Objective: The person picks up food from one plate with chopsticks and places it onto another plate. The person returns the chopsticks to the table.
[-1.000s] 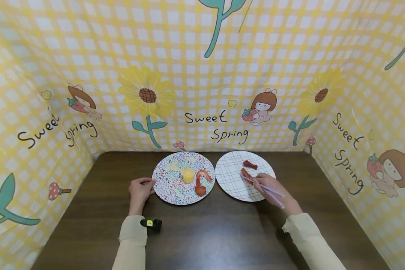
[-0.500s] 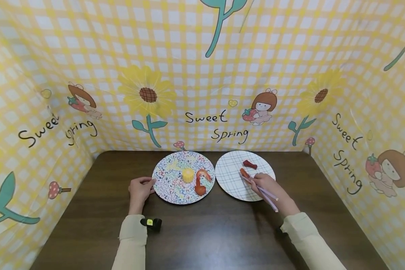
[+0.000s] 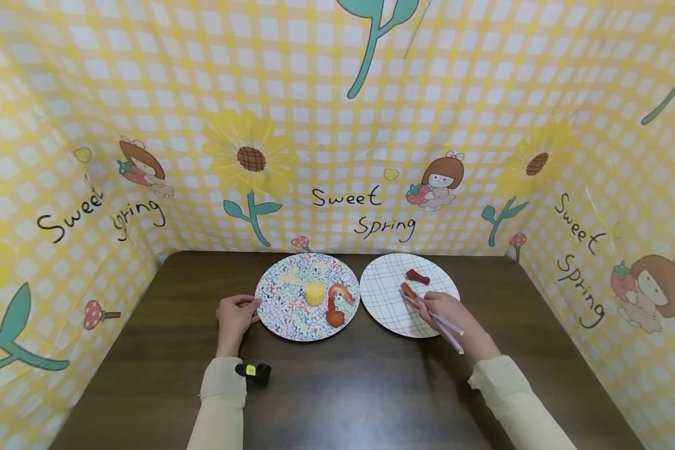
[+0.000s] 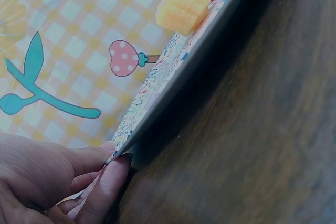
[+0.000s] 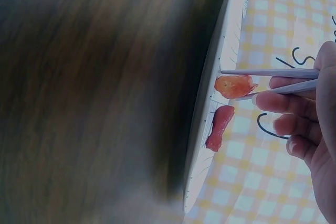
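Note:
My left hand (image 3: 236,317) pinches the left rim of a round, colourfully speckled plate (image 3: 281,312) between thumb and fingers. On that plate are a yellow corn piece (image 3: 315,293), a shrimp (image 3: 340,290) and an orange-brown drumstick-shaped piece (image 3: 335,317). My right hand (image 3: 450,315) holds pale purple chopsticks (image 3: 449,331) over a white plate with thin crossing lines (image 3: 378,300). In the right wrist view, their tips stand on either side of an orange-red elongated food piece (image 5: 234,86) lying on that plate; whether both touch it, I cannot tell. A dark red piece with flared ends (image 3: 418,276) lies beside it.
Both plates stand side by side near the back of a dark wooden table (image 3: 326,394). Yellow checked cloth (image 3: 337,144) with printed flowers and figures hangs behind and at both sides. A black wrist strap device (image 3: 257,374) sits by the left sleeve.
The chopsticks' rear ends have swung slightly left and down as my right hand shifted its hold a little. My left hand, the plates and the food stay put.

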Available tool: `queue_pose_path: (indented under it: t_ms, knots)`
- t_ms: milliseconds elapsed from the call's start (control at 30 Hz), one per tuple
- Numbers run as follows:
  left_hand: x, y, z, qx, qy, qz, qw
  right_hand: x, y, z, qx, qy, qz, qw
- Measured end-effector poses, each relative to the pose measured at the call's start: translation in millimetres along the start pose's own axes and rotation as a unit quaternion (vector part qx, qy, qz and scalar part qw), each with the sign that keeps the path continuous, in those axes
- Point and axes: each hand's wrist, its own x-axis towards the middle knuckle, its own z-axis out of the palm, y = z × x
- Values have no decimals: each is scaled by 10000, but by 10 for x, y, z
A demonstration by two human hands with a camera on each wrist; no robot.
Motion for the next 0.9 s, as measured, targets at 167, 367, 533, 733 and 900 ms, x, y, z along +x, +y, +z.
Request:
queue_pose_path:
  t_ms: [167,367,533,733,900]
  knots:
    - [-23,13,-2,-83,-56,45,9999,-13,12,2,-147,19,7,9999]
    - [-26,21,1,-156,-76,82,9998,-37,47,27,-101,202,-67,9997]
    - [-29,23,-6,-192,-112,70,9997,-56,59,76,-2,229,-261,9994]
    - [3,39,-14,-112,-109,85,9998,-57,13,69,343,181,14,9992]
    - [-23,48,-22,-85,-132,64,9999,-71,34,67,536,9,129,9985]
